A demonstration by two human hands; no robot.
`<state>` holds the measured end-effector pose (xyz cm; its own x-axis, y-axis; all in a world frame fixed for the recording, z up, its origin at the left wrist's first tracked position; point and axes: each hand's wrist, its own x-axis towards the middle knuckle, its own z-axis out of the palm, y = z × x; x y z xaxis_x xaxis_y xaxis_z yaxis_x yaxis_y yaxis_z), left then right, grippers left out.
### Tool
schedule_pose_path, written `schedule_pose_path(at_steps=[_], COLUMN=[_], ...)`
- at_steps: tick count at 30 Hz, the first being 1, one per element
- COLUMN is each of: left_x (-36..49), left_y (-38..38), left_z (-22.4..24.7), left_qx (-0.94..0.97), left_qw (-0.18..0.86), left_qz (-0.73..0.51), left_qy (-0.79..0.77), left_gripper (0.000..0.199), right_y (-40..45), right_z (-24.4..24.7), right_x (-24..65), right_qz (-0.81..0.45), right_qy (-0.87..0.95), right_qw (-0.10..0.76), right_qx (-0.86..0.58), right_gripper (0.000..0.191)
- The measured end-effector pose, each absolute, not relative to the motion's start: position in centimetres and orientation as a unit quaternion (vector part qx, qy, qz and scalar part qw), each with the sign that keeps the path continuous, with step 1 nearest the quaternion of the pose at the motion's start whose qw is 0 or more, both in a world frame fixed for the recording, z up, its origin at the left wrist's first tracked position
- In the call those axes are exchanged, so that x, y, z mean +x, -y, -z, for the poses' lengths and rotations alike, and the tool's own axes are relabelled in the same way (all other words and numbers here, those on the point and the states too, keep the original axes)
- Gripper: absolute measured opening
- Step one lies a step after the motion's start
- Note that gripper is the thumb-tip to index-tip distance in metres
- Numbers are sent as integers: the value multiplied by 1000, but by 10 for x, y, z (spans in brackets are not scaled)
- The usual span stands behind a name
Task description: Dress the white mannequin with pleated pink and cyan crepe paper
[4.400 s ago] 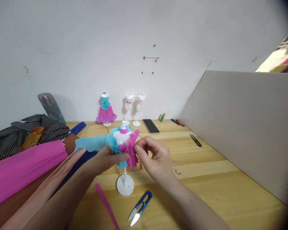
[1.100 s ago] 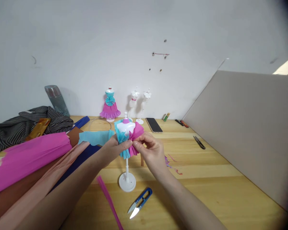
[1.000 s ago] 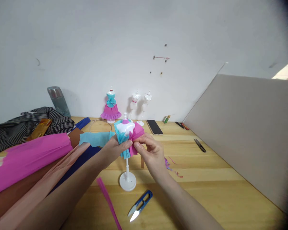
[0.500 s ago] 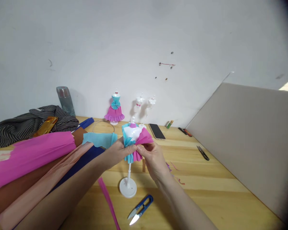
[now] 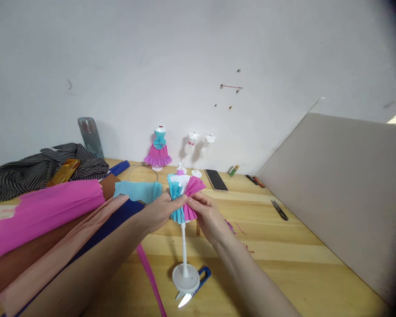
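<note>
A small white mannequin on a stand is between my hands, its round base tilted over the blue thread snips. My left hand is closed at the waist, pinching the pleated light-blue paper on the mannequin's left part in view. My right hand pinches the fanned pink paper at the same waist, with its thumb close to my left thumb. The fingers behind the figure are partly hidden. A pink strip lies on the table nearby.
Rolls of pink, brown and blue crepe paper lie at left beside a striped cloth and a flask. A dressed mannequin, two bare ones and a phone are at the back. Black snips lie right.
The mannequin has tilted, its base moving right and nearer, now partly over the blue snips. The pink paper is pressed lower against the waist, and both hands keep their pinch.
</note>
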<state>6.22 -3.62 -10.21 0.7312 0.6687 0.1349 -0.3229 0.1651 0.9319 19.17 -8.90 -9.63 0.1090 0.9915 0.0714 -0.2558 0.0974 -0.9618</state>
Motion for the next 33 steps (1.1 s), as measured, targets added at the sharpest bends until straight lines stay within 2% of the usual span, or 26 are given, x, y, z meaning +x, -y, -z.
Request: schedule_pose_path(at_steps=[5, 12, 18, 23, 29, 33], left_x=[64, 67, 69, 72, 69, 68], left_y=[35, 28, 29, 30, 39, 44], left_z=[107, 120, 114, 102, 93, 101], left_qx=[496, 457, 429, 395, 424, 512], left_qw=[784, 809, 833, 854, 815, 711], left_qz=[-325, -312, -295, -290, -311, -326], left_qy=[-181, -198, -190, -174, -242, -356], left_gripper=[40, 34, 30, 39, 46, 44], right_y=[83, 73, 68, 68, 65, 64], right_z=[105, 124, 128, 125, 124, 123], right_x=[190, 191, 192, 196, 207, 212], right_qz=[-563, -593, -606, -620, -617, -606], right_qy=[381, 356, 352, 354, 338, 337], right_qw=[604, 583, 574, 563, 579, 595], right_qx=[-417, -426, -425, -416, -413, -405], right_gripper=[24, 35, 36, 33, 29, 23])
